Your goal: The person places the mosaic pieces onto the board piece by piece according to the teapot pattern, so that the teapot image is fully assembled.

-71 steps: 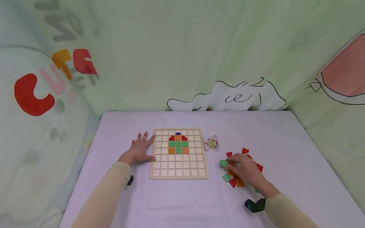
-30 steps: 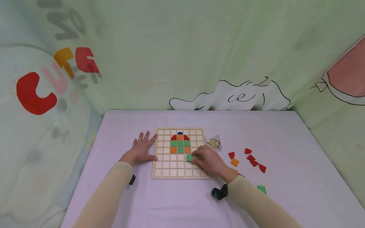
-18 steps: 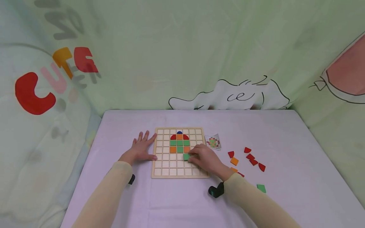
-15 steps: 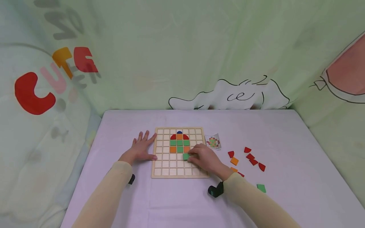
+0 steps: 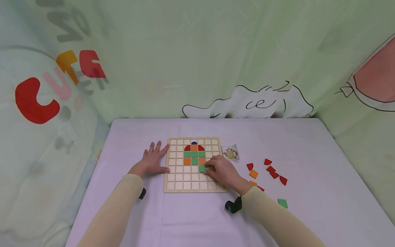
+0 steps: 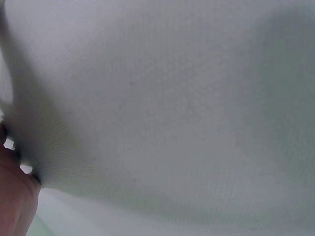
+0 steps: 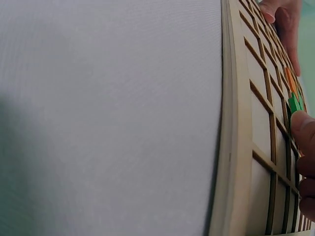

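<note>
Pinched a flat, straight-sided green tile (image 5: 202, 168) between thumb and fingers of the right hand (image 5: 223, 169), just below an orange square (image 5: 202, 161) and a little nearer the right edge of the pale wooden board (image 5: 192, 191) than its left. Could not tell its seating in the cell. Spread the left hand (image 5: 150, 164), released and splayed, against the board's left edge, touching the smooth frame with thumb and index fingertip. Bore, between raised wooden strips, a blue half-round (image 5: 194, 143) at the middle of the board's far edge, with red quarter-rounds (image 5: 187, 148) and more flat squares (image 5: 194, 154) below. Had a thin, curling paper card (image 5: 230, 153) just beside the board's right edge, and round-sided red wedges (image 5: 267, 162), orange pieces (image 5: 253, 174) and a green piece (image 5: 282, 203) scattered toward the table's right edge. Wore finely woven, softly creased lilac cloth (image 5: 191, 221) over the table (image 5: 308, 144), with printed fabric (image 5: 197, 61) hanging beyond its far edge.
</note>
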{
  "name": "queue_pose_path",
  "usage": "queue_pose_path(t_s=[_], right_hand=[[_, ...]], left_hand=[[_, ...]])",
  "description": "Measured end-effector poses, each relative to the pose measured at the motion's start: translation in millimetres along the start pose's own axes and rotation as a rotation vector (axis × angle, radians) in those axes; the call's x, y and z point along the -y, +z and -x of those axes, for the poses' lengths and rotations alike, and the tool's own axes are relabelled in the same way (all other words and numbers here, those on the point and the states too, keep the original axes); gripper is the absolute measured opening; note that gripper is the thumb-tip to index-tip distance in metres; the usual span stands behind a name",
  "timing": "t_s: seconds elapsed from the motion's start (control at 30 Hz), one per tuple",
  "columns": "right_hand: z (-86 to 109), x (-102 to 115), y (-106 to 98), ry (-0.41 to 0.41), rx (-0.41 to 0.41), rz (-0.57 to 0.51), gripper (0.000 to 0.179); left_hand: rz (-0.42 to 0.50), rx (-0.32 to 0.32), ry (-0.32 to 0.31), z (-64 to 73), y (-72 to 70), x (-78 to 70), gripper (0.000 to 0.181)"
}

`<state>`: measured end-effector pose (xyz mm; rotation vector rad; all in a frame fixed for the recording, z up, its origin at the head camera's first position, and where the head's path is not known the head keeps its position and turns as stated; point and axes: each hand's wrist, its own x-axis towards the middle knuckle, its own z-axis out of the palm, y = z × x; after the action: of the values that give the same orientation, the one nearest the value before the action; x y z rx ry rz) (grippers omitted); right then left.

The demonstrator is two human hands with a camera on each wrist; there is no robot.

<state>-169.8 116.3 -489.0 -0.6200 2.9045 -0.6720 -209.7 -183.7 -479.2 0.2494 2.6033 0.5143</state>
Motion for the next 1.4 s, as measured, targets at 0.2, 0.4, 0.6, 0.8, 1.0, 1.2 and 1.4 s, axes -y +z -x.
queue_pose_path(t_s=[0.2, 0.4, 0.6, 0.8, 1.0, 1.2, 1.4], right_hand=[[-0.8, 3.1, 0.1, 0.030, 0.006, 0.015, 0.031], [-0.5, 5.3, -0.4, 0.040, 0.013, 0.033, 0.032], [0.4, 5.3, -0.6, 0.019, -0.002, 0.060, 0.027], [-1.0, 6.2, 1.5, 0.014, -0.028, 0.086, 0.025], [-0.3, 8.1, 2.5, 0.021, -0.048, 0.086, 0.023], [0.5, 7.8, 0.8, 0.019, -0.026, 0.067, 0.023], [3.7, 0.7, -6.5, -0.008, -0.027, 0.048, 0.020]], left_hand=[[0.001, -0.001, -0.002, -1.1, 0.9, 1.5, 0.109], [-0.002, -0.006, 0.000, -2.7, 2.4, 2.2, 0.109], [0.003, -0.008, 0.001, -2.7, 3.0, 2.2, 0.109], [0.002, -0.008, 0.002, -1.6, 2.2, 2.0, 0.109], [-0.002, -0.005, 0.002, -1.0, 2.1, 1.3, 0.108], [-0.002, -0.005, 0.002, -0.3, 2.3, 0.4, 0.108], [0.003, -0.008, 0.000, 0.1, 2.7, 1.3, 0.108]])
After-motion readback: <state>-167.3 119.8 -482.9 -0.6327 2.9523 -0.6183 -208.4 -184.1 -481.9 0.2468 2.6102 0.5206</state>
